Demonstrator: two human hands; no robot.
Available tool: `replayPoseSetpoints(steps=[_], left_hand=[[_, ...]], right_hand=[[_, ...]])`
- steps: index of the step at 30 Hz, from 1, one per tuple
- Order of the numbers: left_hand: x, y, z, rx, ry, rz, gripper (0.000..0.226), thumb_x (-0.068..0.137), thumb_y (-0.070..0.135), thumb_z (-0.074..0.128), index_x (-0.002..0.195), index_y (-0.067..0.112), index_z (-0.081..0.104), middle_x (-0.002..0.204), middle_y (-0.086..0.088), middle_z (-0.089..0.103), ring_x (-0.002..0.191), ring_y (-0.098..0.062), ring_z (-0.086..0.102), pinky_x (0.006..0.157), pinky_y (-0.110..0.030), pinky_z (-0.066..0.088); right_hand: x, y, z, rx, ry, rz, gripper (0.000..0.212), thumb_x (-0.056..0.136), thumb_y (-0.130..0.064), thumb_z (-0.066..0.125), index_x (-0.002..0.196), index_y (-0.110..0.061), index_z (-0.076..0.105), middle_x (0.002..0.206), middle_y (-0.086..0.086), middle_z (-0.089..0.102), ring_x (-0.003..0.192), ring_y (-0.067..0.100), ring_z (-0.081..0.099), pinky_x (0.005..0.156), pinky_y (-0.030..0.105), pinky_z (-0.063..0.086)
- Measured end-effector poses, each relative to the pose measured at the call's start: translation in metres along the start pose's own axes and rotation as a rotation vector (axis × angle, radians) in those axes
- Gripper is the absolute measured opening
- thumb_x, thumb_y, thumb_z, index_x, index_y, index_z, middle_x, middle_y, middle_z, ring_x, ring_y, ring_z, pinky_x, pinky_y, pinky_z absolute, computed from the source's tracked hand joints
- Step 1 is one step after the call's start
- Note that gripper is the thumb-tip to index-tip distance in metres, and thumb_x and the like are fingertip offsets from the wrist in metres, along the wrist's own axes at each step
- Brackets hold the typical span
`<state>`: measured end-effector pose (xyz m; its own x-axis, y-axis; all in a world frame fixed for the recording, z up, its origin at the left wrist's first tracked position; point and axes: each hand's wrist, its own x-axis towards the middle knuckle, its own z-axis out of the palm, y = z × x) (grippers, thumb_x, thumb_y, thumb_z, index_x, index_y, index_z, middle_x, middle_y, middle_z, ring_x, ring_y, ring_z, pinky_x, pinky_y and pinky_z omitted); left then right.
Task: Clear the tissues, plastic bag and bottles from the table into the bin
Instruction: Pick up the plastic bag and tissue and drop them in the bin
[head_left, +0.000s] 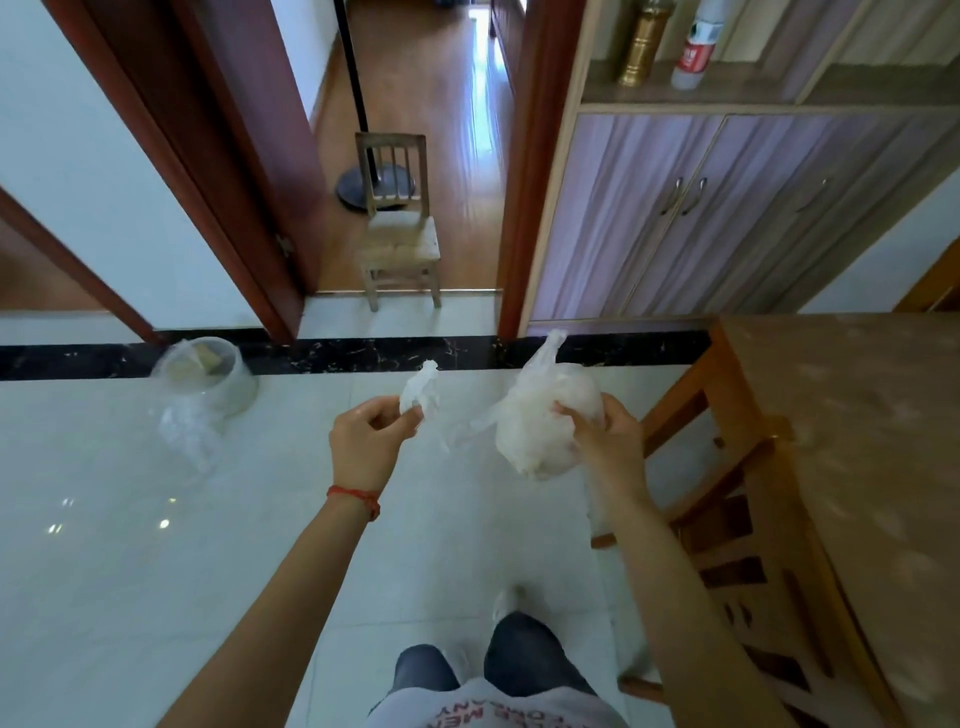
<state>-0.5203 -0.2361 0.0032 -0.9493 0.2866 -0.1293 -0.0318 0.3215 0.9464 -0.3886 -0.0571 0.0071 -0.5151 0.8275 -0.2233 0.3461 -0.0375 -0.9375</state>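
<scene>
At centre frame the left hand (366, 441) pinches a crumpled tissue (420, 396) between thumb and fingers (410, 415). Just right of it, the right hand (605, 436) has its fingers clamped round a bunched plastic bag (535, 421), whose contents cannot be told. The bin (208, 376) stands well apart at middle left, lined with clear plastic and holding brownish scraps. A throw from here would likely fall short; the light tissue could drift onto the floor (156, 571). The tabletop (857, 415) lies at right.

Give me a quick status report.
Left hand pinches tissue. Right hand grips plastic bag. Bin ahead left, floor between bare.
</scene>
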Motion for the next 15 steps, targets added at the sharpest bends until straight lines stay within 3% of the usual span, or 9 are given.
replayPoseSetpoints(steps=[3,10,15], left_hand=[[0.026,0.002,0.015,-0.020,-0.007,-0.006,0.009,0.074,0.016,0.072,0.066,0.013,0.068,0.063,-0.008,0.065,0.066,-0.024,0.060,0.077,-0.051,0.055],[0.113,0.027,0.076,-0.029,-0.045,-0.017,0.012,0.075,0.013,0.071,0.068,0.023,0.068,0.073,-0.008,0.069,0.074,-0.030,0.066,0.080,-0.048,0.055],[0.177,0.059,0.120,-0.050,-0.073,-0.020,0.011,0.075,0.009,0.070,0.072,0.019,0.070,0.074,-0.003,0.070,0.071,-0.020,0.064,0.079,-0.043,0.056]], right_hand=[[0.031,-0.005,0.005,0.018,0.014,0.010,0.028,0.079,-0.022,0.071,0.102,-0.007,0.063,0.082,-0.003,0.060,0.074,0.013,0.055,0.054,0.012,0.044],[0.137,-0.021,0.012,0.008,0.048,-0.012,0.031,0.080,-0.025,0.070,0.102,-0.005,0.063,0.089,0.003,0.059,0.081,0.017,0.054,0.060,0.017,0.041],[0.216,-0.043,0.009,0.039,0.043,-0.005,0.026,0.080,-0.021,0.070,0.100,-0.007,0.062,0.083,-0.004,0.059,0.075,0.010,0.055,0.058,0.013,0.042]])
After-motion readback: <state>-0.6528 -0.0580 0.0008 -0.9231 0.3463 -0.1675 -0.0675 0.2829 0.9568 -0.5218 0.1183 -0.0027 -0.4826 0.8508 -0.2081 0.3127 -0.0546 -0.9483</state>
